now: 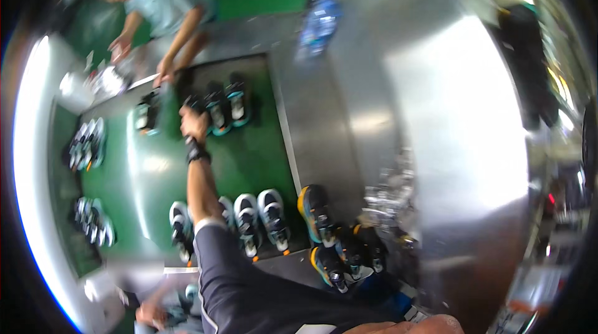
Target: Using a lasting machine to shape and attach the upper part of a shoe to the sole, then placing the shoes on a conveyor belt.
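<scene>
Our dark sleeve (243, 278) spans the lower middle | our left hand (194, 124), upper left of centre, grips a black shoe (194, 104) over the green table (249, 162) | our right hand (441, 325) shows at the lower edge, its grip we cannot tell | we see a co-worker's hand (166, 70) at upper left

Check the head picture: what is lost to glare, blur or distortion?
Head view: glare washes out much of the metal surface at right, and a pale streak marks the green surface; same view: blur softens the outstretched hand and the dark shoes beside it, so its grip is hard to read; same view: fisheye bows straight edges, corners go dark.
</scene>
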{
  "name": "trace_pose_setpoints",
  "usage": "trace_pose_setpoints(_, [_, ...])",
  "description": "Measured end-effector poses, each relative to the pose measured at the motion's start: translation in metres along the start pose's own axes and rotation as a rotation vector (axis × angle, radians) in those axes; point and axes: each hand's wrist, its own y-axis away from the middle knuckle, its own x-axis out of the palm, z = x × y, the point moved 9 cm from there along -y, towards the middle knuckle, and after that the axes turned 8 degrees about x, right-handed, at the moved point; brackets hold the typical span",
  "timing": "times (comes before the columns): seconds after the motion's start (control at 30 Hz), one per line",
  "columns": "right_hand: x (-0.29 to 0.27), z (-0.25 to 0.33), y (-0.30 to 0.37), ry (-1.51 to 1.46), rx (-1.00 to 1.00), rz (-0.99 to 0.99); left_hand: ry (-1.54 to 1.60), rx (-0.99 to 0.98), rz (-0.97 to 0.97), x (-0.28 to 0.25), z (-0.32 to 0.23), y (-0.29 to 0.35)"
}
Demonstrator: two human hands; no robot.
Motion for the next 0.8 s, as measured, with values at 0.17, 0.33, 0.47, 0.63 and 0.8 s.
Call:
trace_pose_setpoints(0.17, [-0.054, -0.040, -0.053, -0.633, 0.315, -0.110, 0.099, 0.229, -0.061, 0.036, 0.001, -0.004])
trace_pose_setpoints(0.33, [-0.192, 0.234, -0.105, -0.348, -0.418, -0.390, 0.430, 0.142, 0.091, 0.018, -0.003, 0.035])
trace_pose_setpoints(0.47, [-0.144, 0.426, -0.130, -0.468, -0.932, 0.035, 0.382, 0.453, -0.329, 0.036, -0.014, 0.095])
trace_pose_setpoints(0.63, [-0.069, 0.547, -0.142, -0.218, -1.132, 0.078, 1.032, 0.365, 0.061, -0.026, -0.127, 0.295])
trace_pose_setpoints(0.8, [-0.101, 0.518, -0.124, -0.233, -1.235, -0.175, 1.257, 0.296, 0.532, -0.048, -0.136, 0.500])
